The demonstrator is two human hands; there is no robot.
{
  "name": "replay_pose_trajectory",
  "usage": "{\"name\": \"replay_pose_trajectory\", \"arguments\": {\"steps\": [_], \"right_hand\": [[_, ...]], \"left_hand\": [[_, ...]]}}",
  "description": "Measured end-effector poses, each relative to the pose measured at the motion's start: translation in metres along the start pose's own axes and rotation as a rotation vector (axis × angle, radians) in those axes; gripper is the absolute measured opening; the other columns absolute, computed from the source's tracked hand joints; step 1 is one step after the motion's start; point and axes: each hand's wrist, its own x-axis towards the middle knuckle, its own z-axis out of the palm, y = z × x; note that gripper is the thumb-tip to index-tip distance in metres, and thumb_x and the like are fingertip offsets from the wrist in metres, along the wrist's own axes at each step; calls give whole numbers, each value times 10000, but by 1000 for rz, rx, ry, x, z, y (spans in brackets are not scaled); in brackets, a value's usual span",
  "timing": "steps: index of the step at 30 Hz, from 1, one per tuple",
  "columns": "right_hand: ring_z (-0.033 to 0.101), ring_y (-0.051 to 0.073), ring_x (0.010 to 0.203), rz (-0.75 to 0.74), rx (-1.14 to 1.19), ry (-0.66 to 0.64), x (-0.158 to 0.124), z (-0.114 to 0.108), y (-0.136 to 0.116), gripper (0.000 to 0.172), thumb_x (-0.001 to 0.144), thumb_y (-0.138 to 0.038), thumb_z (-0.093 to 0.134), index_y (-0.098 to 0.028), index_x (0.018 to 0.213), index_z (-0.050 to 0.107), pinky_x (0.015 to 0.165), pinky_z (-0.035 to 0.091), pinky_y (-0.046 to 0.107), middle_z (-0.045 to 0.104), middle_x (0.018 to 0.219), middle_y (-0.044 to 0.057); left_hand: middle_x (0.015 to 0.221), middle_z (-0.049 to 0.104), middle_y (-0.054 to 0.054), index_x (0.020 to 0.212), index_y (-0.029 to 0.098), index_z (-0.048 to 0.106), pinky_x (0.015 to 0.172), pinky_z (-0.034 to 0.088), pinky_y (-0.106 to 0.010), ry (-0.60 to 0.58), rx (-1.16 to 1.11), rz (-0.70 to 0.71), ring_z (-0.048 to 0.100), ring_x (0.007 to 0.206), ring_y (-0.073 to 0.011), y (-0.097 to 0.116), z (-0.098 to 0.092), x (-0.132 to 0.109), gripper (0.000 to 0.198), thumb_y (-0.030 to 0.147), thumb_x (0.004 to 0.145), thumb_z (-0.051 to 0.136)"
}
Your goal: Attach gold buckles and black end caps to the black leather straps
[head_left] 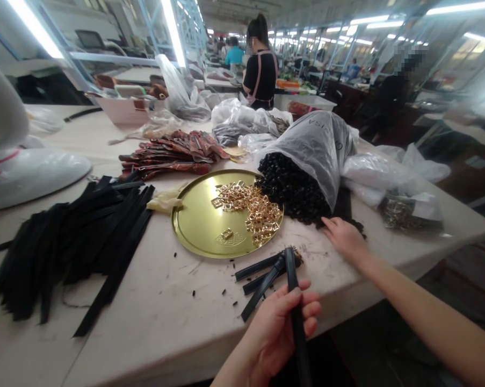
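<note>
On the table (157,322), the plastic bag (315,145) is spilling black loops (290,188) beside the gold tray (197,226) (buckles (254,209) heaped inside). The right hand (345,236) is resting at the loops, fingers released. The left hand (280,325) is gripping a black strap (291,269) at the near edge.

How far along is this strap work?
Seemingly done: a few straps lie set apart near the tray. In hand: the left hand grips one black strap; the right hand rests by the black pieces. Left: the large strap pile and heaped gold buckles.
</note>
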Motion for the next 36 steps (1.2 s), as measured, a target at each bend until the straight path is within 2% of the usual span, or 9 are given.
{"name": "replay_pose_trajectory", "arguments": {"steps": [6, 12, 15, 17, 19, 22, 28, 32, 36], "right_hand": [[560, 234, 841, -98, -98, 42, -9, 2, -7, 245, 850, -284, 446, -147, 1012, 568, 732, 405, 315, 608, 925, 110], [514, 176, 668, 136, 242, 127, -6, -14, -20, 174, 774, -348, 561, -175, 775, 549, 639, 392, 294, 550, 738, 35], [479, 137, 607, 279, 677, 79, -10, -27, -43, 201, 758, -379, 588, -186, 799, 548, 578, 386, 268, 513, 664, -8], [473, 106, 569, 378, 1113, -68, -16, -36, -62, 253, 756, -393, 600, -188, 896, 554, 518, 380, 228, 522, 663, -21], [468, 71, 528, 492, 1481, -215, -22, -43, -81, 260, 742, -388, 628, -180, 886, 569, 478, 372, 190, 544, 665, -23], [517, 47, 535, 610, 1788, -352, -32, -50, -100, 243, 733, -351, 657, -168, 881, 598, 500, 423, 164, 602, 745, -3], [619, 78, 668, 652, 1944, -399, -48, -54, -107, 331, 724, -238, 680, -195, 1036, 578, 631, 504, 197, 660, 861, 18], [604, 60, 631, 674, 1997, -303, -54, -56, -108, 246, 684, -195, 709, -184, 909, 610, 570, 473, 155, 668, 820, -3], [605, 75, 680, 642, 2092, -259, -59, -59, -121, 183, 666, -201, 724, -174, 793, 594, 668, 479, 193, 660, 806, -8]], "left_hand": [[773, 627, -63, 1048, 108, 515, 522, 493, -201, -1, -5, -17, 601, 610, -102, 11, -1, 5, 269, 194, 797, 561], [725, 623, -40, 1041, 105, 532, 454, 438, -169, 26, 61, -23, 569, 524, -75, 14, 0, 7, 262, 218, 805, 545], [593, 599, -3, 1068, 122, 524, 357, 331, -147, 24, 207, 42, 471, 371, -49, 10, 1, 5, 316, 333, 837, 483], [511, 577, 16, 1093, 143, 504, 337, 284, -148, 9, 374, 104, 431, 320, -53, 9, 2, 3, 366, 403, 845, 437], [540, 598, 0, 1042, 141, 522, 384, 332, -159, 13, 541, 179, 500, 384, -77, 9, 3, 0, 349, 409, 829, 454], [660, 619, -26, 897, 117, 558, 435, 375, -177, 72, 738, 325, 535, 461, -83, 12, 6, -4, 268, 357, 794, 495], [486, 519, 45, 938, 135, 518, 331, 240, -166, 134, 884, 422, 378, 310, -53, 7, 8, -13, 315, 405, 799, 436], [443, 513, 51, 935, 143, 509, 321, 251, -169, 122, 916, 411, 395, 295, -68, -4, 7, -18, 353, 455, 780, 453], [459, 532, 43, 918, 147, 514, 344, 304, -174, 160, 911, 466, 439, 318, -78, -11, 9, -17, 344, 457, 780, 454]]}}
